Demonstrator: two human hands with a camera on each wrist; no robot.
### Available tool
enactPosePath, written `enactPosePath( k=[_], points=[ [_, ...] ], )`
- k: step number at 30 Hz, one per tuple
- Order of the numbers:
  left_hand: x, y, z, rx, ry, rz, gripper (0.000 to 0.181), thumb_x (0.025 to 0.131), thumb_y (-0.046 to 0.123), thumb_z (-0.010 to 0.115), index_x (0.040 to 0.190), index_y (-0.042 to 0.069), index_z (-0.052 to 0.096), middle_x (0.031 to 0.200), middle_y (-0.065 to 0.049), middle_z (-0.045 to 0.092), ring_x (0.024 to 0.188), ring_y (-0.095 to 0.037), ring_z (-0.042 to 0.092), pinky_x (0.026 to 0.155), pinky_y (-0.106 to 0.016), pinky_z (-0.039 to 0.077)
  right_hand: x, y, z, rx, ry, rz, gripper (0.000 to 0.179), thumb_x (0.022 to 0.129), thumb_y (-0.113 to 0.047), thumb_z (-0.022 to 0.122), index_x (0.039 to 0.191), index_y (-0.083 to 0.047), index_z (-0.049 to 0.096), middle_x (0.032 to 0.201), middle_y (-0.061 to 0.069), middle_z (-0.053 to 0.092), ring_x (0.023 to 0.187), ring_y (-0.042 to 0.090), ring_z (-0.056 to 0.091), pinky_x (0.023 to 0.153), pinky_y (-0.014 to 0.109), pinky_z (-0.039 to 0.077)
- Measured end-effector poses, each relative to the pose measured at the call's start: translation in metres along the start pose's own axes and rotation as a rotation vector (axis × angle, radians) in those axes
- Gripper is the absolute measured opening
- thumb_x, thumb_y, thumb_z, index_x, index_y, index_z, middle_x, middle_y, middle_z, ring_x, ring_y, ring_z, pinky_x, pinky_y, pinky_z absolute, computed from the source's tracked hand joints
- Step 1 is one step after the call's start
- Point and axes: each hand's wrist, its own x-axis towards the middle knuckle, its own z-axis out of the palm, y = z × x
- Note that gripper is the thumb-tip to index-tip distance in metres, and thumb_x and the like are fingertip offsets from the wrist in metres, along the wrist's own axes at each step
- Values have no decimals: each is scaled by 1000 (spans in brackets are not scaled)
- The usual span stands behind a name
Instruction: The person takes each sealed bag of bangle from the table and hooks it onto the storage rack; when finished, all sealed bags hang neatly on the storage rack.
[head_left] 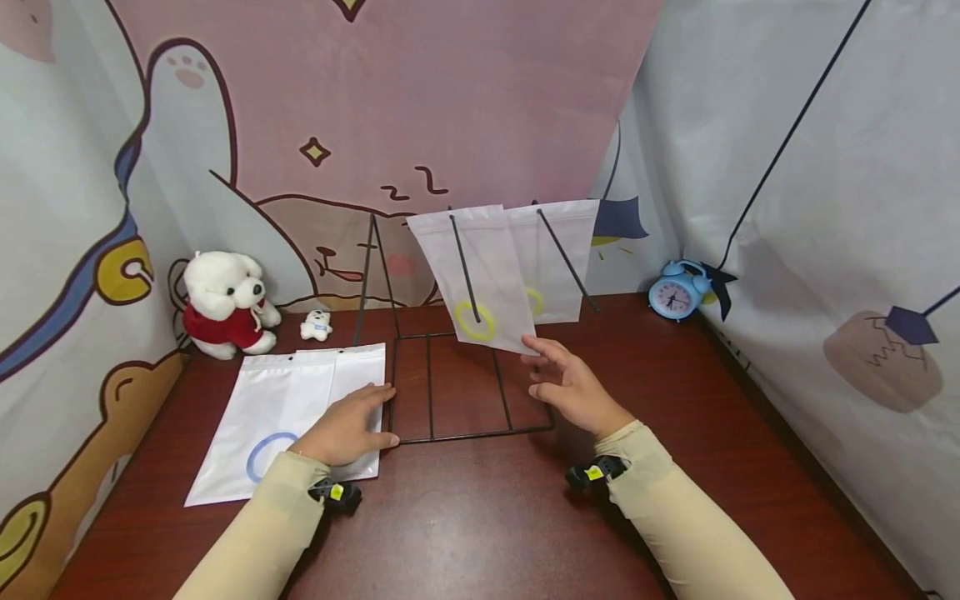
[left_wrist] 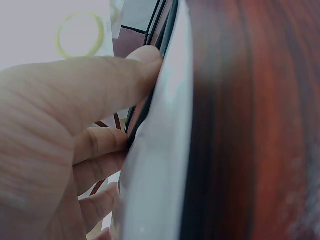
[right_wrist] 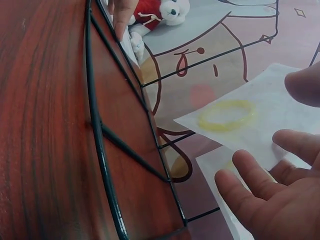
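A black wire rack [head_left: 430, 392] stands on the table, its base flat and its thin rods rising at the back. Two whitish zip-type bags with yellow rings, a front bag [head_left: 480, 267] and a rear bag [head_left: 558, 258], hang on its slanted rods. My left hand [head_left: 345, 427] lies over white flat bags [head_left: 258, 404], one with a blue ring. Its thumb and fingertips touch the rack's left side, seen close in the left wrist view. My right hand [head_left: 573, 387] has relaxed, parted fingers at the front bag's lower corner; whether they touch it I cannot tell.
A white plush dog [head_left: 225, 304] in red sits at the back left, beside a tiny white figure [head_left: 316, 325]. A blue alarm clock [head_left: 675, 292] stands at the back right. Printed cloth walls [head_left: 465, 100] enclose the dark wooden table [head_left: 465, 517].
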Motion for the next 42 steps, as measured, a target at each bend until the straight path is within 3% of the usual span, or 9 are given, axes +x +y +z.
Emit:
enactPosePath(
  k=[4, 12, 15, 19, 24, 28, 31, 36, 42],
  points=[
    [0, 0, 0, 3, -3, -4, 78, 89, 32, 82, 151, -5, 52, 159, -24, 49, 151, -50, 38, 120, -65, 35, 0, 3, 0, 17, -3, 13, 73, 90, 14, 63, 159, -1, 43, 159, 20, 44, 140, 54, 47, 108, 60, 50],
    [0, 2, -1, -8, -11, -9, 78, 89, 31, 81, 152, -5, 51, 159, -24, 48, 151, -50, 37, 120, -66, 34, 1, 4, 0, 37, -10, 30, 70, 92, 12, 63, 159, 1, 42, 160, 21, 43, 142, 52, 46, 110, 64, 47],
    [0, 2, -2, -7, -12, -9, 78, 90, 31, 81, 152, -6, 51, 159, -24, 48, 151, -50, 37, 120, -66, 34, 1, 6, -5, 3, -9, 48, 67, 94, 8, 66, 157, 1, 44, 158, 24, 46, 138, 48, 53, 107, 52, 54],
    [0, 4, -3, -7, -10, -10, 78, 90, 30, 81, 152, -6, 50, 159, -24, 48, 151, -50, 37, 120, -66, 34, 1, 15, -18, -118, -29, 143, 58, 98, -10, 73, 152, -5, 53, 140, 21, 63, 121, 36, 65, 95, 33, 58],
    [-1, 5, -2, -18, -10, -11, 79, 89, 30, 81, 152, -6, 50, 160, -25, 48, 151, -50, 37, 121, -65, 33, -4, 36, -40, -281, -123, 315, 57, 95, -25, 80, 146, -9, 60, 108, 8, 69, 97, 23, 64, 81, 34, 53],
    [-3, 4, -3, -26, -17, -13, 78, 91, 31, 80, 152, -6, 50, 160, -25, 47, 152, -50, 36, 121, -66, 33, -7, 49, -50, -315, -214, 370, 64, 91, -27, 85, 147, -9, 59, 102, 7, 66, 92, 22, 61, 78, 34, 52],
    [-5, 0, -5, -68, -2, -8, 76, 94, 31, 78, 153, -6, 49, 160, -26, 46, 151, -50, 37, 121, -65, 33, -7, 55, -53, -291, -253, 371, 69, 88, -25, 87, 148, -8, 57, 104, 10, 65, 94, 23, 60, 77, 34, 52],
    [-8, -15, -16, -182, 80, -32, 71, 97, 28, 76, 153, -4, 49, 159, -26, 47, 149, -47, 42, 121, -64, 34, -7, 57, -54, -287, -265, 374, 71, 86, -20, 89, 148, -7, 57, 104, 12, 63, 94, 25, 58, 75, 33, 52],
    [-23, -52, -45, -242, 164, -215, 69, 101, 32, 71, 156, -2, 46, 158, -31, 45, 147, -53, 39, 118, -69, 33, -7, 59, -55, -277, -283, 392, 74, 86, -21, 89, 150, -9, 55, 105, 12, 60, 83, 21, 58, 71, 30, 52]
  ],
)
